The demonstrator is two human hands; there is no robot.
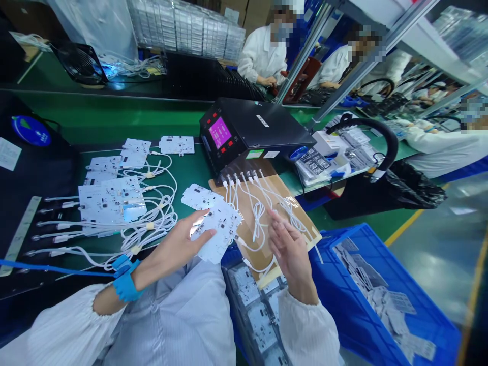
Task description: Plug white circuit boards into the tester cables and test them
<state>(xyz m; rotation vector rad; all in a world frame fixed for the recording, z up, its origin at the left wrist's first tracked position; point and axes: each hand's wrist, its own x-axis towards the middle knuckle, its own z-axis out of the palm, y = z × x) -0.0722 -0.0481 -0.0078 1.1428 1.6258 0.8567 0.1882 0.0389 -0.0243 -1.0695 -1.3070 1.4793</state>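
My left hand (190,236) is closed on a white circuit board (217,229), thumb on top, above the bench's front edge. Another white circuit board (199,195) lies partly under its far end. Close by the held board's right edge is the white plug of a cable (249,247); I cannot tell if it is plugged in. My right hand (287,239) has its fingertips pressed together over the brown cardboard (249,203), beside white cables (258,218). Whatever those fingers hold, if anything, is hidden. A blue wrist strap (127,279) circles my left wrist.
A black test box (263,127) with a lit pink screen stands ahead, cables in its front. At left, circuit boards (110,198) and coiled cables (152,218) cover the bench. A blue crate (381,295) and a tray of boards (259,325) sit low. Co-workers (263,56) sit opposite.
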